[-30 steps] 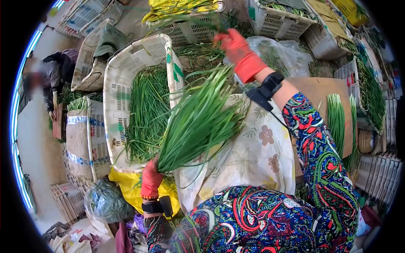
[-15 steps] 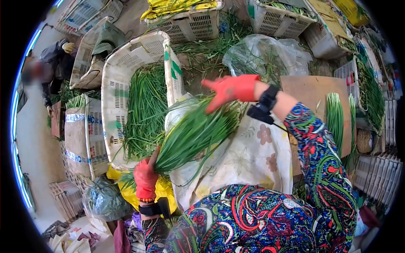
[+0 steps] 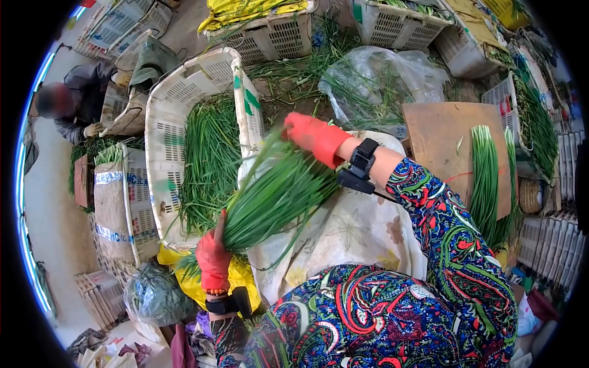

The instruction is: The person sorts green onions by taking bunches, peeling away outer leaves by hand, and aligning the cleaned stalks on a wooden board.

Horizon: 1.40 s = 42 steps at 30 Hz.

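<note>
A loose bunch of long green chives (image 3: 276, 196) lies slantwise over the pale flowered cloth on my lap. My left hand (image 3: 213, 248), in a red glove, is closed around the bunch's lower left end, thumb pointing up. My right hand (image 3: 314, 138), also red-gloved, is at the bunch's upper end with its fingers curled together on a few leaves; the fingertips are slightly blurred. Left of the bunch stands a white plastic crate (image 3: 156, 144) with many more chives (image 3: 208, 159) lying in it.
On the right, a brown board (image 3: 435, 138) carries a neat bundle of chives (image 3: 485, 172). Behind are a clear plastic bag (image 3: 380, 86) and scattered leaves on the floor. Other crates (image 3: 270, 40) stand around. A person (image 3: 83, 98) is bent over at far left.
My right hand has gone from spread fingers to curled ones, drawing slightly left and down onto the leaf tips. My left hand keeps its hold. The person at left has shifted toward a crate.
</note>
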Available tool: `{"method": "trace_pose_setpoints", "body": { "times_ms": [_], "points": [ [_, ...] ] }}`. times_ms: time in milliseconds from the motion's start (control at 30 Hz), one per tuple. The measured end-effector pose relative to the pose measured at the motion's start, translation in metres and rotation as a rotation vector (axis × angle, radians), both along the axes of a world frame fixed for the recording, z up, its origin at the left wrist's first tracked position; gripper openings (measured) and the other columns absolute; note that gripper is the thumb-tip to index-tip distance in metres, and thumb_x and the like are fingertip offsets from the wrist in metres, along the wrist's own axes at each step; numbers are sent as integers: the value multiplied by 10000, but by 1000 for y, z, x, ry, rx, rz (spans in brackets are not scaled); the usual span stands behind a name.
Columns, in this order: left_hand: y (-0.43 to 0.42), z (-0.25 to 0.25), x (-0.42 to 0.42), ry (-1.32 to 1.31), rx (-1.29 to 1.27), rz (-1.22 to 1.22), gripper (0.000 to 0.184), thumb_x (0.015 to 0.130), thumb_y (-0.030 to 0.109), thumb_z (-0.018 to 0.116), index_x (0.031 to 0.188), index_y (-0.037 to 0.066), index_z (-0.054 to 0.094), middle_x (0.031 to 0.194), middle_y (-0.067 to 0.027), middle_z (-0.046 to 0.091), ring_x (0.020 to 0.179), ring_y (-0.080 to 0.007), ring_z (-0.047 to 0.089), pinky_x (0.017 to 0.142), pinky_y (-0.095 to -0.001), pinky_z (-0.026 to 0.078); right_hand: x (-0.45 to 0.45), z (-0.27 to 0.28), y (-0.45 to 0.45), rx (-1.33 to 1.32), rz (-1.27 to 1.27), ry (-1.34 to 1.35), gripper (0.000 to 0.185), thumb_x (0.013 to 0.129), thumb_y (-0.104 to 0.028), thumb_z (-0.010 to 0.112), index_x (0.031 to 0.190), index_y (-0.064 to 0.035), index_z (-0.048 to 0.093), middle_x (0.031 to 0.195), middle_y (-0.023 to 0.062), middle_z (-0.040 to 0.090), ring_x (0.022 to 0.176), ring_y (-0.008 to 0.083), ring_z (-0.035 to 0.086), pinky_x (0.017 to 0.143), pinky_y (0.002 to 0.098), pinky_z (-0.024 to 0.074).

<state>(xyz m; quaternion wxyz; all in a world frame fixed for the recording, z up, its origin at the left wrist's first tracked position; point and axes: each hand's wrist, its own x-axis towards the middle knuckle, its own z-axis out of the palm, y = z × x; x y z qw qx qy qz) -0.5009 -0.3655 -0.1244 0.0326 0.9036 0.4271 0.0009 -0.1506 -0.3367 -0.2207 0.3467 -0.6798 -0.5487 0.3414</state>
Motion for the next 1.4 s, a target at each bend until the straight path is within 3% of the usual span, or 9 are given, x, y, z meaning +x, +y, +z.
{"method": "trace_pose_setpoints", "body": {
  "times_ms": [233, 533, 700, 800, 867, 933, 967, 1167, 1400],
  "points": [
    [-7, -1, 0, -114, -5, -49, 847, 590, -65, 584, 1325, 273, 335, 783, -82, 555, 678, -307, 553, 559, -388, 440, 14, 43, 7, -258, -276, 468, 287, 863, -306, 470, 928, -38, 548, 699, 101, 576, 560, 188, 526, 546, 339, 419],
    [-12, -29, -14, -301, -160, -24, 808, 621, -82, 537, 1328, 253, 335, 848, -114, 572, 719, -332, 559, 590, -389, 442, 89, 82, 23, 12, -585, 1039, 228, 893, -177, 355, 869, -3, 500, 585, 21, 465, 441, 102, 386, 397, 236, 337],
    [-20, -51, -24, -524, -518, 105, 702, 691, -123, 513, 1323, 121, 329, 1232, -165, 480, 1102, -274, 499, 881, -310, 411, 185, 119, 14, 305, -741, 732, 291, 874, -257, 415, 909, 6, 533, 713, 51, 596, 614, 142, 567, 540, 270, 406],
    [-21, -59, -23, -619, -455, 29, 721, 684, -141, 502, 1328, 125, 319, 1249, -157, 466, 1107, -287, 491, 895, -312, 403, 232, 107, -22, -98, -697, -659, 524, 790, -414, 539, 1081, 20, 508, 1157, 173, 517, 1079, 252, 497, 893, 358, 380],
    [-20, -57, -17, -578, -410, 4, 758, 663, -141, 518, 1338, 129, 304, 1224, -154, 491, 1061, -288, 521, 847, -316, 430, 221, 87, -30, -109, -490, -841, 652, 759, -456, 564, 1197, 13, 449, 1305, 185, 379, 1213, 264, 359, 1004, 340, 275],
    [-20, -64, -23, -597, -488, 40, 770, 653, -142, 519, 1341, 130, 304, 1221, -155, 494, 1044, -286, 531, 831, -314, 437, 172, 105, -56, -227, -1, -150, 634, 731, -378, 590, 1261, -80, 410, 1303, 132, 399, 1201, 288, 374, 978, 354, 321],
    [-20, -60, -20, -588, -504, 55, 782, 642, -152, 511, 1342, 128, 304, 1222, -164, 490, 1044, -282, 531, 834, -308, 435, 159, 99, -66, -27, 316, -247, 608, 743, -383, 582, 1252, -89, 426, 1301, 136, 400, 1198, 287, 376, 967, 346, 329],
    [-21, -49, -17, -590, -557, 63, 781, 641, -163, 478, 1347, 121, 302, 1201, -164, 509, 1041, -216, 529, 839, -270, 414, 72, 50, -43, -374, 134, 165, 433, 822, -440, 474, 969, -60, 622, 906, 104, 642, 819, 252, 609, 752, 337, 452],
    [-22, -53, -9, -641, -541, 17, 701, 711, -163, 462, 1341, 101, 304, 1199, -135, 510, 1034, -200, 522, 851, -259, 409, 78, 81, -44, 332, 248, -701, 114, 771, -219, 529, 831, -161, 607, 682, 82, 597, 641, 265, 587, 543, 375, 462]
  ]
}}
